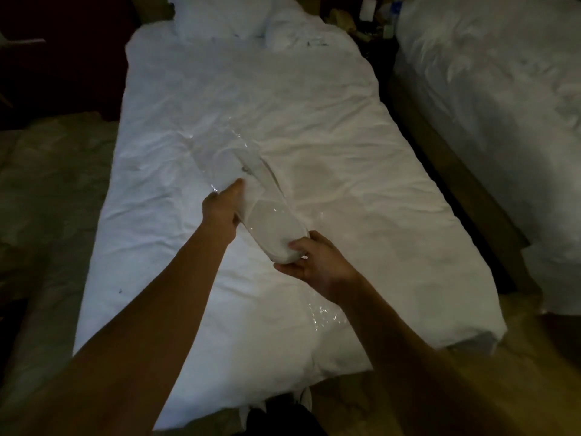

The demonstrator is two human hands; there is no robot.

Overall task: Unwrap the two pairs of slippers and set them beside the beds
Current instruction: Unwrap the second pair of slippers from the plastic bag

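Note:
A pair of white slippers (pixel 273 228) is held above the near bed (pixel 345 158), partly inside a clear plastic wrapper (pixel 226 155) that trails off toward the far left. My left hand (pixel 221 206) grips the wrapper and the slippers' side near their middle. My right hand (pixel 314 261) holds the slippers' heel end, thumb on top. Another piece of clear plastic (pixel 323 316) lies on the sheet under my right forearm. I cannot make out a second pair of slippers.
A second white bed (pixel 490 89) stands at the right, with a narrow dark gap between the beds. A cluttered nightstand (pixel 367 20) sits at the far end of the gap. Pillows (pixel 226 14) lie at the near bed's head. Carpet runs along the left.

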